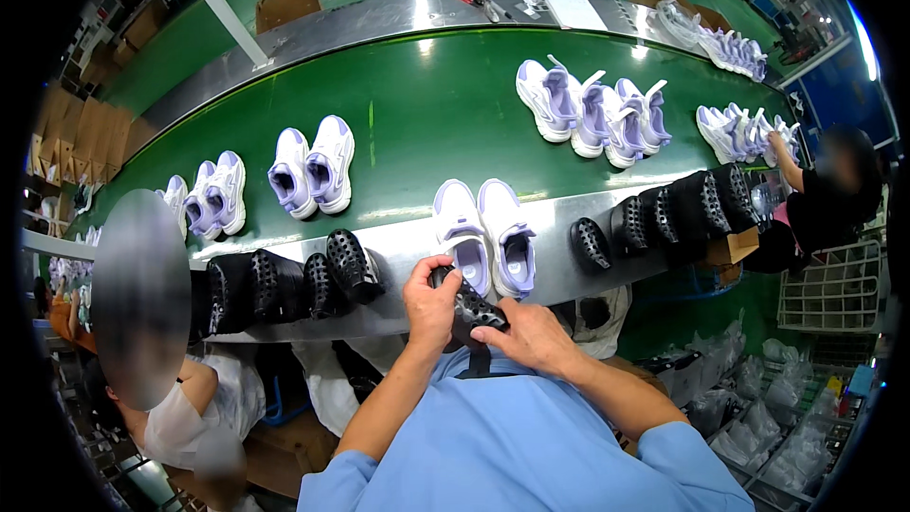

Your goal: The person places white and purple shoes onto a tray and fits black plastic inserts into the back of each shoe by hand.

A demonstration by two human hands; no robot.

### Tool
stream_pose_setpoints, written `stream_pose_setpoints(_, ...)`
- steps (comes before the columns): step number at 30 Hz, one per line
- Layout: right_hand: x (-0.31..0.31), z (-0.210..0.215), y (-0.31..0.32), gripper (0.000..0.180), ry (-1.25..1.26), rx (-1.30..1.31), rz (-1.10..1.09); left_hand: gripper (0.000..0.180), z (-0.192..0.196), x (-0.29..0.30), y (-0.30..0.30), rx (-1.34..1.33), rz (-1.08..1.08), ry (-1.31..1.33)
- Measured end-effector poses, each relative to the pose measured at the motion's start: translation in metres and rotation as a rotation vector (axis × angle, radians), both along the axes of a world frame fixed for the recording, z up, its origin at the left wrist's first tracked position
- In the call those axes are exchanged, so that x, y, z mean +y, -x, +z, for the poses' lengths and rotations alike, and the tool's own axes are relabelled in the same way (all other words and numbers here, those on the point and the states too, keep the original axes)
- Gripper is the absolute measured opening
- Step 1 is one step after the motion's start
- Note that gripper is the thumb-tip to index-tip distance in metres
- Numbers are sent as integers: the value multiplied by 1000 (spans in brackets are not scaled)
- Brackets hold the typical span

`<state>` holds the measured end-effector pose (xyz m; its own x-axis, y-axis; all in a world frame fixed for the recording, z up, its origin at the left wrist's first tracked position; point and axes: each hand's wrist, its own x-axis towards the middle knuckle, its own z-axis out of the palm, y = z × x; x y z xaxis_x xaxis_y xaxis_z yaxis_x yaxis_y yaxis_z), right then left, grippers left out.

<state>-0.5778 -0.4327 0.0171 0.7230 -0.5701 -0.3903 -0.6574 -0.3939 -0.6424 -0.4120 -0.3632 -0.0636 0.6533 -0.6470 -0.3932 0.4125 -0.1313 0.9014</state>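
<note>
Blue sleeves (pixel 531 446) fill the bottom centre of frame, both forearms coming up from there. I see the left hand (pixel 431 305) and right hand (pixel 531 334) meeting just below centre on one black perforated insert (pixel 471 305); both are clamped on it, left fingers curled over its upper left end, right fingers pinching its lower right side. Insert sits against the near steel rail (pixel 559 265), touching the toe end of the white-lilac shoe pair (pixel 485 235) at centre. More black inserts lie along the rail: a row (pixel 284 286) left of centre and a row (pixel 664 213) to the right, running toward the right edge. On the green belt (pixel 427 123) further pairs of shoes: one pair (pixel 311 169) left of centre, another (pixel 213 194) further left, a bunch (pixel 592 112) upper right. Another person (pixel 834 199) at the right edge has a hand on shoes there; a third person (pixel 190 398) is at lower left. Bagged stock (pixel 777 427) is stacked lower right.
</note>
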Motion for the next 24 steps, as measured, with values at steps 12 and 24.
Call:
stream_pose_setpoints(12, -55, -38, -25, 19, 420, 147, 123, 44, -42, -70, -50, -1199, -722, -177)
stream_pose_setpoints(24, -37, -143, -39, 19, 672, -260, 177, 29, -38, -63, -49, -1031, -819, -204)
